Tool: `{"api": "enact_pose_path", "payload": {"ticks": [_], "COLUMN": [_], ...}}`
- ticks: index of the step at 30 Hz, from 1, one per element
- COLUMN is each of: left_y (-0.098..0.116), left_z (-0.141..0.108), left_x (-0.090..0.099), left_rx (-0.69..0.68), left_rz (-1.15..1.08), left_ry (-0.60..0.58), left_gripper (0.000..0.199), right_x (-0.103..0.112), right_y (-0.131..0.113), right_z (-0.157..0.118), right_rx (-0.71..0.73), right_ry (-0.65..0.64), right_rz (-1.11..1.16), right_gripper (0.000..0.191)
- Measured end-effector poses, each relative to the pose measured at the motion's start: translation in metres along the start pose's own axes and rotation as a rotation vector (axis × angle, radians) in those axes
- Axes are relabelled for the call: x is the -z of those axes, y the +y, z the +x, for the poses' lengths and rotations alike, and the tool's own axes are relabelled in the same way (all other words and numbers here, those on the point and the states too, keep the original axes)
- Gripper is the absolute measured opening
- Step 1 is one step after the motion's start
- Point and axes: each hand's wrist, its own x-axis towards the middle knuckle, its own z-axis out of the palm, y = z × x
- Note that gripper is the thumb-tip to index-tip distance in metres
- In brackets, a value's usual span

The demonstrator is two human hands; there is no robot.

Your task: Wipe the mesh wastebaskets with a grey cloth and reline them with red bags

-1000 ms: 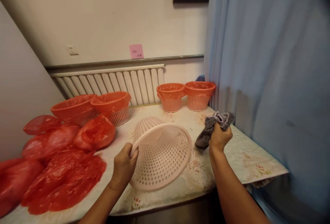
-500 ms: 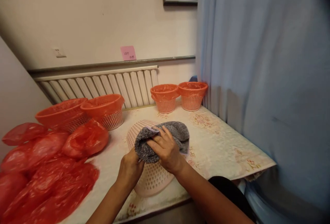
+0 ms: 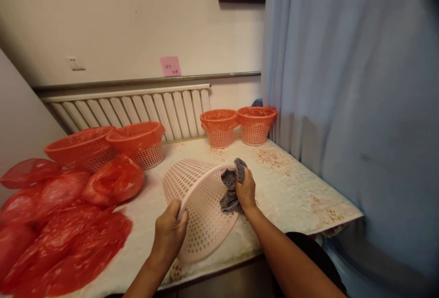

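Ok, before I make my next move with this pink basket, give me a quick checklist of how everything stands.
1. Left hand gripping the rim of the pink basket: ok.
2. Right hand holding the gray cloth: ok, at the basket's mouth.
3. Basket standing upright: not ok, it is tilted with its mouth toward you.
4. Basket free of red film: ok, its mesh is bare.
5. Inside of the basket clean: cannot tell, the view is too coarse and the cloth covers part.
6. Red bags clear of the basket: ok, they lie apart from it, to the left.
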Motion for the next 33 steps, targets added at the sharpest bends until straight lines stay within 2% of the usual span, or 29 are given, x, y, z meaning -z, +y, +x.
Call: {"api": "enact_pose_path", "payload": {"ticks": [3, 5, 7, 10, 12, 14, 16, 18, 20, 23, 26, 33], "left_y": [-0.005, -0.010, -0.015, -0.019, -0.017, -0.013, -0.007, -0.002, -0.001, -0.003, -0.008, -0.021], "left_z": [-0.012, -0.021, -0.031, -0.038, -0.035, -0.026, -0.012, 0.001, 0.011, 0.014, 0.009, -0.012], "left_x": [0.005, 0.009, 0.013, 0.016, 0.016, 0.015, 0.015, 0.016, 0.016, 0.014, 0.011, 0.013], "left_rx": [0.062, 0.110, 0.163, 0.197, 0.189, 0.185, 0.169, 0.122, 0.066, 0.034, 0.039, 0.142], "left_rz": [0.001, 0.006, -0.010, -0.051, -0.052, -0.022, 0.026, 0.068, 0.069, 0.014, -0.021, -0.025], "left_ry": [0.042, 0.082, 0.084, 0.001, -0.044, -0.046, -0.029, -0.021, -0.037, -0.061, -0.026, 0.074], "left_gripper": [0.017, 0.017, 0.018, 0.021, 0.023, 0.022, 0.019, 0.015, 0.015, 0.017, 0.017, 0.022], "right_x": [-0.005, -0.003, 0.003, 0.018, 0.030, 0.040, 0.047, 0.053, 0.056, 0.057, 0.055, 0.041], "right_y": [0.006, 0.004, -0.002, -0.019, -0.033, -0.048, -0.062, -0.072, -0.076, -0.072, -0.063, -0.045], "right_z": [-0.021, -0.027, -0.023, -0.006, 0.005, 0.010, 0.010, 0.008, 0.006, 0.007, 0.006, -0.016], "right_rx": [-0.256, -0.304, -0.279, -0.086, 0.153, 0.396, 0.576, 0.681, 0.718, 0.671, 0.581, 0.333], "right_ry": [0.008, -0.016, -0.041, -0.029, -0.028, -0.043, -0.054, -0.066, -0.097, -0.130, -0.111, 0.069], "right_rz": [-0.022, -0.025, -0.004, 0.024, 0.014, -0.013, -0.045, -0.073, -0.079, -0.049, 0.002, 0.077], "right_gripper": [0.035, 0.033, 0.031, 0.030, 0.029, 0.031, 0.034, 0.037, 0.038, 0.040, 0.038, 0.031]}}
